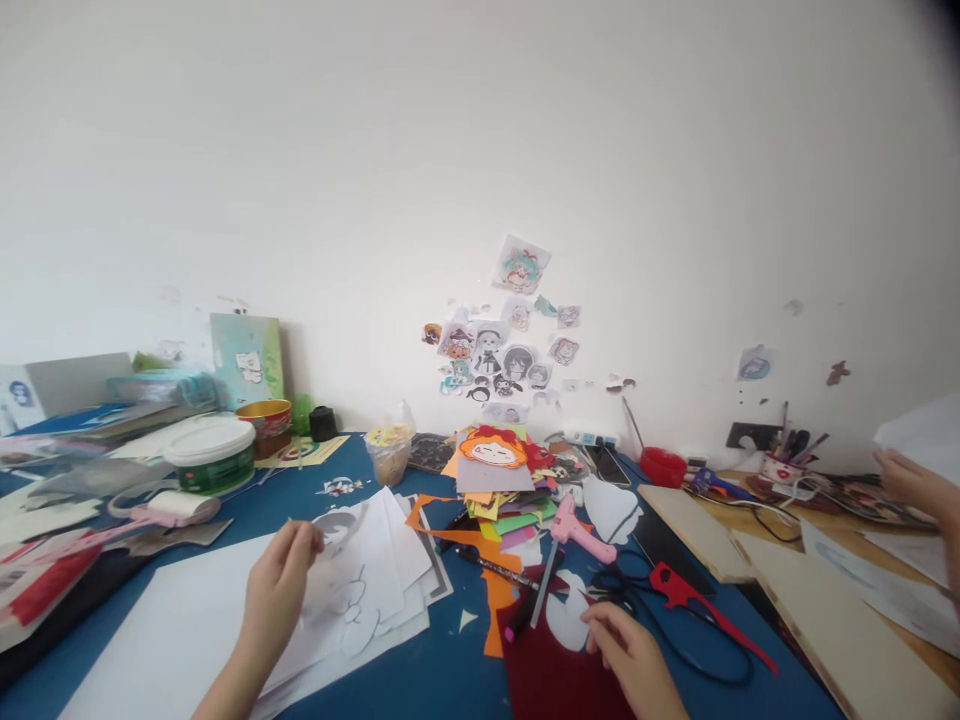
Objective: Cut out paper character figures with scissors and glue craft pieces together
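Note:
My left hand [281, 570] is raised above a stack of white drawing sheets [394, 560], its fingers curled together. What it holds, if anything, I cannot make out. On the dark red sheet [551, 680], the fingers of my right hand [626, 645] pinch the edge of a white paper cutout [568, 612]. Close by lie a black marker with a pink end [517, 625], a patterned pen [495, 565] and a pink glue gun [581, 535]. Orange paper scraps [495, 600] run along the left side of the red sheet.
Behind is a pile of coloured paper topped by an orange-haired cartoon cutout [493, 447]. Red-handled tool [694, 595] and black cable [701, 665] lie at right, beside wooden boards [832, 620]. Another person's hand [919, 490] holds white paper. A lidded tub [210, 455] stands left.

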Action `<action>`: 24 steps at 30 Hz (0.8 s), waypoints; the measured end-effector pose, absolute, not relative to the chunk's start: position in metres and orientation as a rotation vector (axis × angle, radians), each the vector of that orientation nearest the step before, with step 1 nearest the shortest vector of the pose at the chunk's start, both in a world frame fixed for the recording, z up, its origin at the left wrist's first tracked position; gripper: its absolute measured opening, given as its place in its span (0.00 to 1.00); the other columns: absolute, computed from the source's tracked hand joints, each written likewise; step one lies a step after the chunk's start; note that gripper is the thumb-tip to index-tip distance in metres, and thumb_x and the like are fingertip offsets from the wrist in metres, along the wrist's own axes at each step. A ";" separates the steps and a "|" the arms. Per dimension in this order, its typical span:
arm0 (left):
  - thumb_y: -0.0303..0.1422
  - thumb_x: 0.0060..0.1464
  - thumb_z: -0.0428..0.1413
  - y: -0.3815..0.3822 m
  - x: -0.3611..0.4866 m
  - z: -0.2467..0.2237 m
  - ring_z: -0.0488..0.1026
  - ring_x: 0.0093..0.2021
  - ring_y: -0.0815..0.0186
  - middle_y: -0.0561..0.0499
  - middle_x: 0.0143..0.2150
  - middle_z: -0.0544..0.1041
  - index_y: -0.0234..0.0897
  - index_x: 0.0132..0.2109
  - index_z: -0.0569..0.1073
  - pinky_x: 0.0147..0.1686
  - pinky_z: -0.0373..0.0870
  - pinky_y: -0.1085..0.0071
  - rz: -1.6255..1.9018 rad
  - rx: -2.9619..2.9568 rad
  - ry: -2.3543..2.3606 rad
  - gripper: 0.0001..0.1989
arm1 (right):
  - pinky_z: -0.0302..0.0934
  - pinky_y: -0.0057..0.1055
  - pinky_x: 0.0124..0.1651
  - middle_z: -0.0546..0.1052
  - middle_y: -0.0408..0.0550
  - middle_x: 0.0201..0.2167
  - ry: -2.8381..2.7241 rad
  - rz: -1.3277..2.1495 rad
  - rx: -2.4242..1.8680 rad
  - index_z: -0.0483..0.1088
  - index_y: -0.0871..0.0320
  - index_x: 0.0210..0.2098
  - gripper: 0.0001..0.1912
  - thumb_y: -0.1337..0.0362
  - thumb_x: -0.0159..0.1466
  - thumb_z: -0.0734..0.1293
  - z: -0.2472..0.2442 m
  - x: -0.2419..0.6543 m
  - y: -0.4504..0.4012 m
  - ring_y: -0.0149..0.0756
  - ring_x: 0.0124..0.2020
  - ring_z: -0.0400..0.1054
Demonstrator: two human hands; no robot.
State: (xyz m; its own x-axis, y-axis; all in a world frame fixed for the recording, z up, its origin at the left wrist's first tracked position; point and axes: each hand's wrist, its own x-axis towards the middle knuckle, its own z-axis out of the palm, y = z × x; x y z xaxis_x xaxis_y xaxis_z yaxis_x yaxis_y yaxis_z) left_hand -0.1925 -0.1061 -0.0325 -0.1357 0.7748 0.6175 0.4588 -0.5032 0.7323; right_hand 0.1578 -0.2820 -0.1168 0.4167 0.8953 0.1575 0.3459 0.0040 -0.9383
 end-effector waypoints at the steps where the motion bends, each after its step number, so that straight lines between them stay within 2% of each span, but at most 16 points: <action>1: 0.40 0.53 0.43 -0.106 -0.197 -0.036 0.68 0.24 0.67 0.54 0.21 0.69 0.39 0.24 0.64 0.24 0.65 0.73 1.475 1.948 1.462 0.15 | 0.54 0.25 0.24 0.69 0.43 0.19 -1.138 0.626 -1.561 0.70 0.59 0.30 0.13 0.56 0.56 0.60 -0.115 0.158 -0.283 0.31 0.21 0.60; 3: 0.44 0.52 0.42 -0.103 -0.202 -0.043 0.70 0.27 0.63 0.53 0.25 0.72 0.40 0.27 0.66 0.26 0.66 0.70 1.120 2.086 1.593 0.16 | 0.54 0.25 0.24 0.70 0.43 0.19 -1.143 0.610 -1.550 0.70 0.59 0.30 0.13 0.57 0.57 0.60 -0.115 0.157 -0.283 0.31 0.21 0.60; 5: 0.45 0.50 0.44 -0.097 -0.203 -0.049 0.71 0.33 0.59 0.49 0.31 0.74 0.40 0.31 0.69 0.31 0.67 0.66 0.936 2.250 1.645 0.16 | 0.54 0.25 0.24 0.70 0.43 0.19 -1.139 0.580 -1.550 0.70 0.59 0.30 0.13 0.57 0.56 0.59 -0.117 0.156 -0.282 0.31 0.20 0.60; 8: 0.44 0.48 0.45 -0.087 -0.202 -0.063 0.68 0.44 0.53 0.43 0.42 0.74 0.38 0.38 0.72 0.43 0.65 0.60 0.932 2.555 1.642 0.18 | 0.53 0.26 0.23 0.69 0.43 0.17 -1.102 0.513 -1.552 0.69 0.60 0.28 0.14 0.56 0.55 0.59 -0.120 0.154 -0.279 0.31 0.18 0.58; 12: 0.46 0.47 0.44 -0.078 -0.202 -0.088 0.58 0.54 0.44 0.34 0.52 0.66 0.31 0.50 0.67 0.48 0.59 0.52 1.014 2.735 1.870 0.28 | 0.53 0.25 0.23 0.69 0.43 0.18 -1.107 0.549 -1.559 0.69 0.60 0.28 0.12 0.58 0.55 0.60 -0.113 0.152 -0.280 0.31 0.20 0.60; 15: 0.45 0.47 0.44 -0.074 -0.206 -0.102 0.58 0.54 0.41 0.33 0.54 0.64 0.29 0.53 0.64 0.46 0.61 0.50 0.946 2.751 1.947 0.30 | 0.54 0.24 0.25 0.70 0.43 0.19 -1.138 0.592 -1.556 0.70 0.59 0.30 0.12 0.59 0.57 0.59 -0.108 0.153 -0.282 0.32 0.22 0.62; 18: 0.39 0.49 0.42 -0.070 -0.213 -0.107 0.64 0.50 0.47 0.34 0.51 0.67 0.29 0.50 0.67 0.46 0.62 0.55 0.968 2.773 1.887 0.25 | 0.54 0.24 0.25 0.69 0.43 0.18 -1.131 0.573 -1.560 0.69 0.60 0.29 0.12 0.58 0.56 0.60 -0.111 0.155 -0.282 0.32 0.21 0.61; 22: 0.32 0.49 0.40 -0.074 -0.216 -0.104 0.67 0.46 0.52 0.38 0.47 0.70 0.35 0.43 0.70 0.46 0.63 0.59 1.087 2.751 1.805 0.18 | 0.54 0.25 0.23 0.70 0.43 0.18 -1.140 0.576 -1.568 0.69 0.60 0.29 0.13 0.56 0.54 0.60 -0.122 0.159 -0.278 0.31 0.19 0.60; 24: 0.32 0.50 0.40 -0.082 -0.211 -0.100 0.67 0.48 0.55 0.39 0.48 0.70 0.36 0.45 0.67 0.46 0.64 0.61 1.107 2.716 1.708 0.18 | 0.55 0.25 0.23 0.70 0.43 0.17 -1.145 0.596 -1.562 0.69 0.59 0.29 0.14 0.55 0.54 0.61 -0.126 0.160 -0.277 0.31 0.19 0.60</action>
